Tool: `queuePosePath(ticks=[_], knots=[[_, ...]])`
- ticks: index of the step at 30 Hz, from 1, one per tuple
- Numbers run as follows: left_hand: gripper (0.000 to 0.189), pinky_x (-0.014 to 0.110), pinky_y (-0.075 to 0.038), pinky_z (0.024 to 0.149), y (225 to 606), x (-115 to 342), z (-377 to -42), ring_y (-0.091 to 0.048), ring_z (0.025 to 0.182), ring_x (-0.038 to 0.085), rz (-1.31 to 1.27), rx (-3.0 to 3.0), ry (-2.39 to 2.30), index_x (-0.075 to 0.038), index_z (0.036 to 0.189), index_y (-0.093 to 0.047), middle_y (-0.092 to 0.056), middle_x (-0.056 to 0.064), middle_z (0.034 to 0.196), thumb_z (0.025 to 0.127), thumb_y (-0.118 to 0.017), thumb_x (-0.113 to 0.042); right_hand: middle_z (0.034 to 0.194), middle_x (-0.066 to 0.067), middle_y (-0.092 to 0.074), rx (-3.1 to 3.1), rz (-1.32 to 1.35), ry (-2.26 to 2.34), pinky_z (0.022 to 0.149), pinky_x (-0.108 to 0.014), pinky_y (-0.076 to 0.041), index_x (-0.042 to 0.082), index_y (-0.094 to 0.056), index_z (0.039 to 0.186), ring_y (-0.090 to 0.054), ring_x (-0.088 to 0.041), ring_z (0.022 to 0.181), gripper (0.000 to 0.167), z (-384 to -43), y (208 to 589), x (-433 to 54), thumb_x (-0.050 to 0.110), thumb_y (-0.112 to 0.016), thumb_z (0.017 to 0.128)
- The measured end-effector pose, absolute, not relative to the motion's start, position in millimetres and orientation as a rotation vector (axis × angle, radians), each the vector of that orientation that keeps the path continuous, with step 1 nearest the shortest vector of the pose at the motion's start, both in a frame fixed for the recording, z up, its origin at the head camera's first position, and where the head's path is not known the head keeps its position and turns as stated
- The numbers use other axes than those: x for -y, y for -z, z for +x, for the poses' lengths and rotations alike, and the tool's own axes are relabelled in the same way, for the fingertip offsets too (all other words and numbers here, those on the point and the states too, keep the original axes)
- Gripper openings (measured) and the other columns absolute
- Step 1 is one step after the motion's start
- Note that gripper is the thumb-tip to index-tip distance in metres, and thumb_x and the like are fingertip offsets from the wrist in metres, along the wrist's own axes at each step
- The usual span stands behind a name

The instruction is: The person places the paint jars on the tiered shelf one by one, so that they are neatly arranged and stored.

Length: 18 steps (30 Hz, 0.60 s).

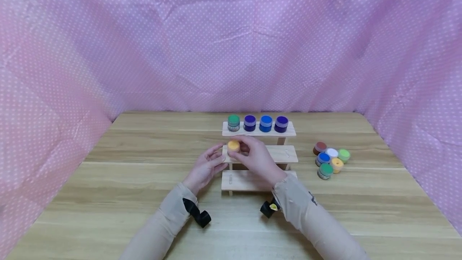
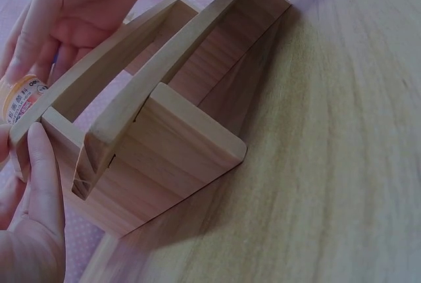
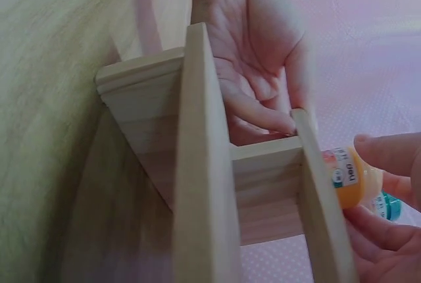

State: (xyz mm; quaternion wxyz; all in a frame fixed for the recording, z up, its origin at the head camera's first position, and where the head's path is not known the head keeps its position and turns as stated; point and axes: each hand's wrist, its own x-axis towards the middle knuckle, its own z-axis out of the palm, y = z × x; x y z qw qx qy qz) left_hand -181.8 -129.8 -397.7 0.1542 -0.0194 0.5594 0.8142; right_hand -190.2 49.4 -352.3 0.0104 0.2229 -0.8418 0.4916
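A three-tier wooden shelf stand (image 1: 285,154) stands on the table. My right hand (image 1: 257,157) holds a yellow-orange paint jar (image 1: 233,146) at the left end of the middle tier, thumb and fingers on either side of it. In the right wrist view the labelled orange jar (image 3: 345,176) sits right at the board's upper face. The left hand (image 1: 205,169) pinches the left end of that same tier, fingertips (image 2: 43,145) against the wood. Along the top tier stand a green jar (image 1: 234,123), a blue jar (image 1: 265,124) and two purple jars (image 1: 250,123).
To the right of the stand is a cluster of jars: brown (image 1: 319,148), white (image 1: 332,154), light green (image 1: 344,155), blue (image 1: 323,159), orange (image 1: 337,165) and green (image 1: 325,171). A pink dotted cloth (image 1: 231,51) hangs behind the table (image 1: 151,147).
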Motion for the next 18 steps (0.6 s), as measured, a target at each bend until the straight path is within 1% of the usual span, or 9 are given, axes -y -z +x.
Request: queuePosePath(ticks=[2,6,9,11,13,18], knots=[[0.057,0.018,-0.055,0.080,397.9,130.1,-181.9,-0.060,0.079,0.004,-0.053,-1.606,-2.333,0.000,0.147,-0.026,-0.054,-0.003,0.097,0.094,-0.045,0.007,0.116,-0.008,-0.062,2.622,0.704,-1.570,0.089,-0.024,-0.054,0.008,-0.060,0.123,-0.063,-0.021,0.105,0.042,-189.1,350.9,-51.0,0.014,-0.072,0.083],[0.057,0.018,-0.055,0.080,398.1,130.5,-181.9,-0.061,0.078,0.004,-0.048,-1.606,-2.336,0.000,0.147,-0.026,-0.055,-0.004,0.096,0.094,-0.045,0.007,0.120,-0.003,-0.060,2.639,0.687,-1.582,0.093,-0.026,-0.052,0.013,-0.059,0.124,-0.061,-0.019,0.111,0.043,-184.2,347.1,-57.2,0.018,-0.072,0.084],[0.056,0.018,-0.055,0.079,398.1,130.5,-182.1,-0.061,0.077,0.004,-0.054,-1.600,-2.340,-0.001,0.146,-0.028,-0.058,-0.005,0.094,0.094,-0.045,0.008,0.121,-0.002,-0.060,2.639,0.683,-1.536,0.094,-0.030,-0.052,0.016,-0.059,0.126,-0.060,-0.019,0.110,0.045,-179.5,345.4,-64.6,0.017,-0.073,0.083],[0.056,0.018,-0.055,0.079,398.0,130.6,-181.9,-0.061,0.077,0.004,-0.054,-1.605,-2.337,-0.001,0.146,-0.028,-0.058,-0.005,0.094,0.093,-0.046,0.008,0.120,-0.005,-0.060,2.619,0.705,-1.494,0.094,-0.031,-0.053,0.015,-0.059,0.126,-0.061,-0.021,0.107,0.046,-177.3,346.0,-70.1,0.014,-0.073,0.082],[0.056,0.019,-0.055,0.079,397.8,130.6,-181.6,-0.061,0.078,0.004,-0.061,-1.607,-2.336,-0.001,0.146,-0.029,-0.058,-0.005,0.095,0.093,-0.046,0.008,0.118,-0.008,-0.061,2.589,0.740,-1.455,0.092,-0.032,-0.054,0.011,-0.059,0.125,-0.061,-0.023,0.104,0.046,-175.6,347.2,-75.5,0.010,-0.073,0.082],[0.057,0.018,-0.055,0.079,397.7,130.5,-182.3,-0.060,0.078,0.005,-0.061,-1.614,-2.337,-0.001,0.146,-0.028,-0.056,-0.004,0.095,0.093,-0.045,0.009,0.111,-0.013,-0.063,2.500,0.856,-1.359,0.085,-0.031,-0.057,0.002,-0.061,0.118,-0.064,-0.024,0.095,0.040,-172.6,351.8,-88.5,0.004,-0.073,0.080]])
